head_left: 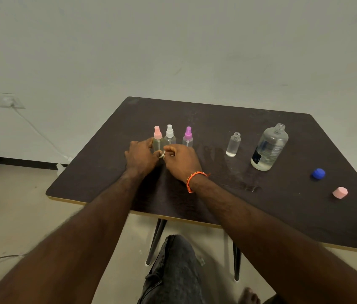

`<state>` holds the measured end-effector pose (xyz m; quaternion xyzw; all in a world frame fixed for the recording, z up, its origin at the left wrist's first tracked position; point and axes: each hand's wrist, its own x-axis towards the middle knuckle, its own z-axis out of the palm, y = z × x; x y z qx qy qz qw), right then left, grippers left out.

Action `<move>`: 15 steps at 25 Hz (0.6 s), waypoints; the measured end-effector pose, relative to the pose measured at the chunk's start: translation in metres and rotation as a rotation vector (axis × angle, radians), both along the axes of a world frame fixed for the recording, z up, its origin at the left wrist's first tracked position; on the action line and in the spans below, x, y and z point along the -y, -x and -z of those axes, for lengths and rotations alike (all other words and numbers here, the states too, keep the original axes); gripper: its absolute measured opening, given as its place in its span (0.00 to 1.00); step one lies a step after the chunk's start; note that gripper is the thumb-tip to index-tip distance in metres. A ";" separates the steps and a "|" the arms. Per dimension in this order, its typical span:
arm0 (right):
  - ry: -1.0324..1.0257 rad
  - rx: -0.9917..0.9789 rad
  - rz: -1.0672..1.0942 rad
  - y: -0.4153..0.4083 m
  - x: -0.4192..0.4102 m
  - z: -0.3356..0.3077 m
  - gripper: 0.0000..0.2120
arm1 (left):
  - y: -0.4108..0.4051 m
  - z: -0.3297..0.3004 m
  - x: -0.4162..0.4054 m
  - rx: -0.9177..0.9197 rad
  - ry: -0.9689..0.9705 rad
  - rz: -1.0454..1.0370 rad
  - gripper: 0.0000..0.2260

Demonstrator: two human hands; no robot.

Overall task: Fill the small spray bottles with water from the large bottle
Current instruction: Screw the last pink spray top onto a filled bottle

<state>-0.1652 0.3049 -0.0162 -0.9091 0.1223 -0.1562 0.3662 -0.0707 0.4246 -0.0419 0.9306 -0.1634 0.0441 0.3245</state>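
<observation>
Spray bottles [170, 137] stand mid-table, both hands [162, 156] at their base.

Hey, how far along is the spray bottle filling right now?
Three small bottles stand with sprayers on: pink-topped, white-topped and purple-topped. Both hands, left and right, are at the pink-topped one, apparently finishing it. One small open bottle holds only a little water at the bottom, so it still needs filling and a top. The large bottle stands uncapped beside it.
</observation>
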 end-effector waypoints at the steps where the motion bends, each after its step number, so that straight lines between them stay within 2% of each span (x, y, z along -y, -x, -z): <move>1: 0.022 0.013 0.006 0.007 0.003 -0.002 0.14 | 0.005 -0.001 0.000 -0.019 -0.012 -0.019 0.23; 3: 0.079 0.049 0.052 0.021 0.016 -0.005 0.14 | 0.022 -0.003 0.001 -0.017 -0.006 -0.083 0.30; 6: 0.172 0.065 0.126 0.052 0.047 -0.010 0.13 | 0.063 -0.005 0.012 0.124 0.055 -0.073 0.29; 8: 0.294 0.043 0.148 0.077 0.071 -0.010 0.12 | 0.091 -0.004 0.026 0.223 0.043 0.014 0.26; 11: 0.515 0.000 0.187 0.115 0.103 -0.009 0.13 | 0.116 -0.002 0.053 0.212 0.067 0.178 0.25; 15: 0.555 -0.035 0.277 0.150 0.139 -0.010 0.16 | 0.128 -0.010 0.099 0.156 0.027 0.358 0.32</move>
